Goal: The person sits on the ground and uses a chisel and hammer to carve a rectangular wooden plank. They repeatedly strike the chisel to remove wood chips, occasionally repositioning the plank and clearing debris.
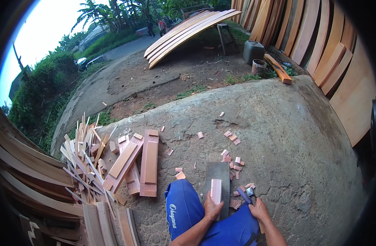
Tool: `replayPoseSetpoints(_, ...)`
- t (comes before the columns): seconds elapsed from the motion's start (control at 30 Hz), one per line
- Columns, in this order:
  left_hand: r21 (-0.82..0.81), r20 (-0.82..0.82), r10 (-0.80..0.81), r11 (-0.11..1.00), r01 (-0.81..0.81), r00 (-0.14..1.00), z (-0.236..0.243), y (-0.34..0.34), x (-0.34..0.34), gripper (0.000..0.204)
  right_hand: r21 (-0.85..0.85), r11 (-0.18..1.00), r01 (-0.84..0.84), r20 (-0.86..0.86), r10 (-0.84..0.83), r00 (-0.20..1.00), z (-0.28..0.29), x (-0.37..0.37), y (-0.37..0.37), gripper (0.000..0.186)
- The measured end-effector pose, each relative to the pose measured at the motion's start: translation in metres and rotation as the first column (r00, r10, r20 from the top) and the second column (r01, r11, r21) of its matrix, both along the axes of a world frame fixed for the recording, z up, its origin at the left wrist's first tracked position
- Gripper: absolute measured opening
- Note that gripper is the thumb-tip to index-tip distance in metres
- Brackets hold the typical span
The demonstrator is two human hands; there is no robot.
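Note:
My left hand (212, 209) grips a pale pink wood block (216, 188), held upright over a dark grey board (211, 168) between my blue-clad knees. My right hand (258, 210) is closed on a tool (245, 196) with a wooden handle and a dark purplish-grey head; its exact kind is unclear. A small silvery piece (249, 190) shows beside the head. Small pink wood offcuts (235, 203) lie scattered around the board. To the left, stepped wooden pieces (149, 164) lie side by side on the concrete (298, 164).
Thin scrap sticks (83, 160) pile at the left, near stacked planks (36, 180). Tall boards (303, 37) lean at the right. A grey jerrycan (253, 51), bucket (258, 70) and timber (278, 67) sit beyond the slab. Long planks (188, 33) rest on a trestle. Distant people (161, 28) are on the road.

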State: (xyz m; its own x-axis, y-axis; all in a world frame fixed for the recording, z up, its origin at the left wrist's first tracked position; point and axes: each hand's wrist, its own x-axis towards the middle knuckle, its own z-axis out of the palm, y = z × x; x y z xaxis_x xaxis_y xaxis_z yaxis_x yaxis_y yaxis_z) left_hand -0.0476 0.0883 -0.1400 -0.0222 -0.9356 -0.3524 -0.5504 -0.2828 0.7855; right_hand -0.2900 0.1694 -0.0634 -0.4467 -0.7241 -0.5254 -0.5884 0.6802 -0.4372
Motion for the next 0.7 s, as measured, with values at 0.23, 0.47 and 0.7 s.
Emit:
replayPoseSetpoints(0.23,0.065,-0.003,-0.006,0.998,0.006,1.000,0.011,-0.007,0.003,0.107,0.022,0.996,-0.083,-0.047,0.084,0.995,-0.010,0.001,-0.001,0.057)
replayPoseSetpoints(0.47,-0.090,-0.005,0.068,0.994,-0.068,0.998,-0.018,-0.011,0.003,0.095,0.015,0.994,-0.111,-0.057,0.112,0.992,-0.014,0.007,-0.011,0.060)
replayPoseSetpoints(0.7,0.038,-0.120,0.061,0.998,-0.057,0.991,0.002,-0.008,0.001,0.095,0.048,0.991,-0.122,-0.093,0.127,0.988,-0.011,0.008,-0.009,0.060)
